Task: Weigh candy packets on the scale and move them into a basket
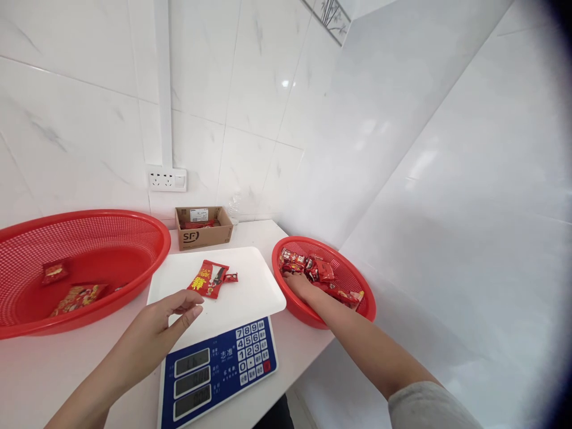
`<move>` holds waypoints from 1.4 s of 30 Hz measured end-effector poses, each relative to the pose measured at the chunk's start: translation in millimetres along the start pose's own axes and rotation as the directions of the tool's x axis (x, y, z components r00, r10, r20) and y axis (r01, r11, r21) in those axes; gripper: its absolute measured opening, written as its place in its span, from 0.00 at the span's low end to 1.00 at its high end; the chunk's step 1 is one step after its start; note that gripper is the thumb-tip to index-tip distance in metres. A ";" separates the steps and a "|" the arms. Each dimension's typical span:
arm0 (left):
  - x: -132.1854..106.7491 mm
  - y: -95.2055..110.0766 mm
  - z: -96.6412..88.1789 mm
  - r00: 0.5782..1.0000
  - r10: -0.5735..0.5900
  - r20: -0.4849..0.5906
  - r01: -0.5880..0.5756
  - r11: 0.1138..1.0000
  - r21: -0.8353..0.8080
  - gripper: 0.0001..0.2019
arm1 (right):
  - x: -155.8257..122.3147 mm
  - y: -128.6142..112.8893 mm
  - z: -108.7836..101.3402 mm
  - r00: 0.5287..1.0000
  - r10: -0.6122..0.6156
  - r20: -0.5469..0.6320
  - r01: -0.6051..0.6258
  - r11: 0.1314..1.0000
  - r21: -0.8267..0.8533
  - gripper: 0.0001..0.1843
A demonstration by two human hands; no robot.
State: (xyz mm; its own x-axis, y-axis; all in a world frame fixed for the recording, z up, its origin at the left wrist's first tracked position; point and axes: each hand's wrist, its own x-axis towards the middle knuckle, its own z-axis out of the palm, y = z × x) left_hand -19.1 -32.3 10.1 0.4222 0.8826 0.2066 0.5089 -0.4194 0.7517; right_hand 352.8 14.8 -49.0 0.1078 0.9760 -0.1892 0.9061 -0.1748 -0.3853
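Note:
A red snack packet (209,279) with yellow lettering lies on the white pan (250,298) of a digital scale. Beside its right edge is a much smaller red packet (231,277). My left hand (172,319) hovers over the near left of the pan, fingertips at the large packet's lower edge. Its thumb and fingers are apart, with nothing visible between them. My right hand (298,285) reaches into the right red basket (370,310), among several small red packets (324,271). Its fingertips are hidden there, so any hold on a packet cannot be made out.
A large red basket (156,229) with a few packets stands at the left. Behind the scale is a small cardboard box (203,238) with red packets inside. The scale's blue keypad panel (218,369) faces me. A tiled wall (196,77) with a socket (167,179) rises behind.

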 end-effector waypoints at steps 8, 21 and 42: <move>0.3 -1.3 -0.8 1.000 -0.011 0.005 0.011 1.000 0.008 0.14 | -6.1 6.7 -26.3 0.988 0.051 -0.145 0.005 0.934 0.357 0.07; 0.0 7.2 2.2 0.997 -0.048 0.052 0.049 0.999 -0.001 0.13 | -57.3 -68.4 -14.7 0.975 -0.046 -0.215 0.192 0.655 0.730 0.14; -2.5 5.8 2.0 0.996 -0.056 0.075 0.059 0.998 -0.030 0.12 | -100.0 -145.3 24.3 0.935 -0.328 -0.135 0.355 0.880 0.315 0.11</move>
State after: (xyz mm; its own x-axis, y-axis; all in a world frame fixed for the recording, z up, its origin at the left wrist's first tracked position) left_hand -15.7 -37.4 12.7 0.4478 0.8865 0.1167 0.5099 -0.3604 0.7811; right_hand 200.4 -60.5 3.9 -0.1413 0.9874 0.0715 0.7069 0.1512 -0.6909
